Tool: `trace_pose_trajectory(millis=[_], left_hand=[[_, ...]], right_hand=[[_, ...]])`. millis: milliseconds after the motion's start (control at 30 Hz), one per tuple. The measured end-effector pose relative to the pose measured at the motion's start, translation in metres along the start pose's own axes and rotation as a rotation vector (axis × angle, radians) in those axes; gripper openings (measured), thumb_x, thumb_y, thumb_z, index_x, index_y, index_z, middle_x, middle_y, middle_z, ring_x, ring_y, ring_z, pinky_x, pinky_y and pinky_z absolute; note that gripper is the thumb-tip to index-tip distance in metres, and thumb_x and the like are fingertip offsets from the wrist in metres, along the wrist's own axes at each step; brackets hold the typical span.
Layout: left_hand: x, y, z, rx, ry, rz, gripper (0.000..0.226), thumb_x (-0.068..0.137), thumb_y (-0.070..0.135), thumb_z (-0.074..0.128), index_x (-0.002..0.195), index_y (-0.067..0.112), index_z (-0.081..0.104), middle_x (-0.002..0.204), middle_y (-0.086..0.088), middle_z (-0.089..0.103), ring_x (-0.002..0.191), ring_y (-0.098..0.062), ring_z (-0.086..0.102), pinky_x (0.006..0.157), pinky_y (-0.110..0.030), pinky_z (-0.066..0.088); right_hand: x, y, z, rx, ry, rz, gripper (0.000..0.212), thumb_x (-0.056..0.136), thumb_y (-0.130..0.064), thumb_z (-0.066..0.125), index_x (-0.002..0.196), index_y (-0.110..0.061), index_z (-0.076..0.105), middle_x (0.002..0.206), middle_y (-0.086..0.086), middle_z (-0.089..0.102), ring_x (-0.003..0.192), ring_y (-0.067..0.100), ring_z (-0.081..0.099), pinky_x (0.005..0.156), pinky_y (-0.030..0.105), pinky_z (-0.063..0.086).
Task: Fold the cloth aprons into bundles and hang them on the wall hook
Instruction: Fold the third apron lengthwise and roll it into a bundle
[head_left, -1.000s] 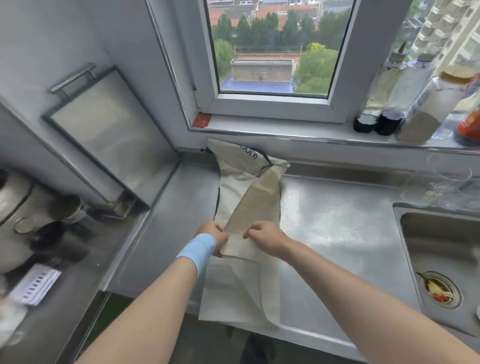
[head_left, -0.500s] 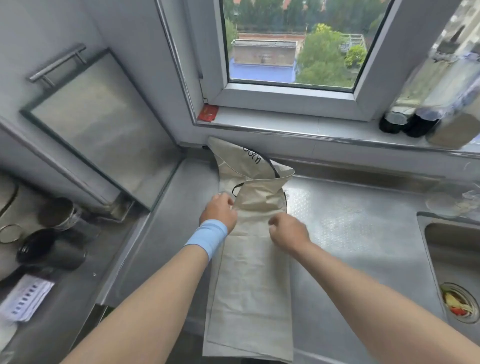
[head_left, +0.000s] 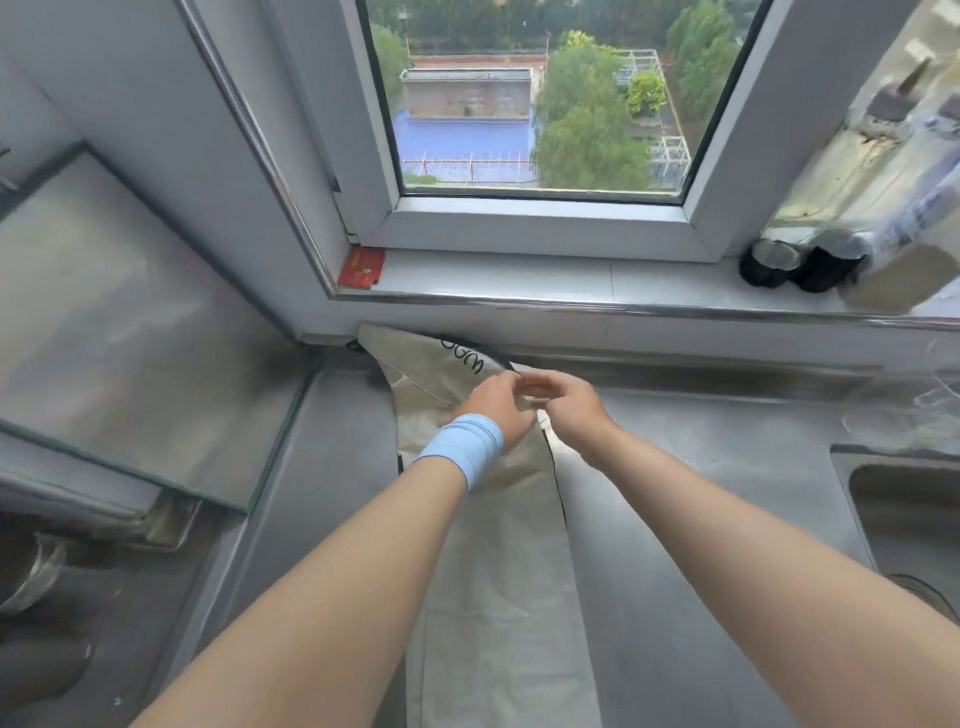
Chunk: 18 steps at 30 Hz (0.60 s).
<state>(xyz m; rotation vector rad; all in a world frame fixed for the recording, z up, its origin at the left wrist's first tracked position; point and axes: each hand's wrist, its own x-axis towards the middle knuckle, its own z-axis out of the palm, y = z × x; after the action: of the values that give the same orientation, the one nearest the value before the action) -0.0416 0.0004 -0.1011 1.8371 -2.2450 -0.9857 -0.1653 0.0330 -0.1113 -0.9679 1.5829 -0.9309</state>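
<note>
The left hand (head_left: 497, 411) and right hand (head_left: 577, 413) are meeting, fingers curled, over the apron's (head_left: 501, 577) far end, which is lying on the worktop (head_left: 706, 499); blur is hiding whether either is gripping it.

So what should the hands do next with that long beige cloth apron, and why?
Probably draw the far end toward the near edge, folding the strip in half. The beige cloth apron lies as one long narrow strip on the steel counter, and the left hand and right hand meet at its far end; their grip is too blurred to confirm.
</note>
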Motion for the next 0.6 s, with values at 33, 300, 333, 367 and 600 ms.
trace_pose_trajectory(millis=[33,300,333,367,600], left_hand=[[0.004,0.000,0.001,-0.026,-0.022,-0.045,0.050,0.082,0.032,0.063,0.130,0.020,0.052,0.131,-0.001,0.058,0.121,-0.022,0.054,0.100,-0.033,0.044],[0.022,-0.011,0.000,-0.180,-0.045,-0.147,0.025,0.089,0.026,0.052,0.112,0.027,0.063,0.116,0.004,0.066,0.101,-0.022,0.060,0.091,-0.028,0.043],[0.021,-0.010,-0.003,-0.176,-0.059,-0.149,0.021,0.089,0.033,0.052,0.107,0.029,0.062,0.110,0.005,0.067,0.095,-0.021,0.059,0.089,-0.028,0.043],[0.020,-0.009,-0.007,-0.132,-0.071,-0.150,0.019,0.087,0.041,0.051,0.102,0.032,0.060,0.103,0.007,0.068,0.091,-0.020,0.059,0.086,-0.028,0.044],[0.024,0.013,-0.025,-0.077,0.189,-0.112,0.026,0.094,0.041,0.049,0.085,0.022,0.064,0.089,-0.003,0.067,0.096,-0.030,0.061,0.077,-0.030,0.043]], right_hand=[[0.003,0.002,0.002,0.025,0.005,0.010,0.062,0.075,0.019,0.029,0.108,-0.016,0.068,0.108,0.001,0.071,0.105,0.020,0.065,0.076,0.018,0.053],[0.003,0.043,0.001,-0.215,-0.016,0.258,0.028,0.079,-0.015,0.069,0.105,-0.018,0.059,0.096,-0.005,0.064,0.087,0.016,0.062,0.071,0.026,0.047],[0.003,0.046,0.004,-0.239,-0.030,0.233,0.019,0.078,-0.015,0.067,0.097,-0.017,0.067,0.084,-0.006,0.067,0.077,0.015,0.062,0.064,0.025,0.048],[0.002,0.047,0.007,-0.248,-0.028,0.196,0.015,0.077,-0.016,0.064,0.090,-0.019,0.072,0.072,-0.008,0.065,0.067,0.014,0.060,0.056,0.023,0.045],[0.000,0.041,0.008,-0.202,-0.106,0.094,0.015,0.082,-0.028,0.063,0.082,-0.020,0.076,0.080,-0.003,0.075,0.075,0.012,0.069,0.075,0.038,0.056]])
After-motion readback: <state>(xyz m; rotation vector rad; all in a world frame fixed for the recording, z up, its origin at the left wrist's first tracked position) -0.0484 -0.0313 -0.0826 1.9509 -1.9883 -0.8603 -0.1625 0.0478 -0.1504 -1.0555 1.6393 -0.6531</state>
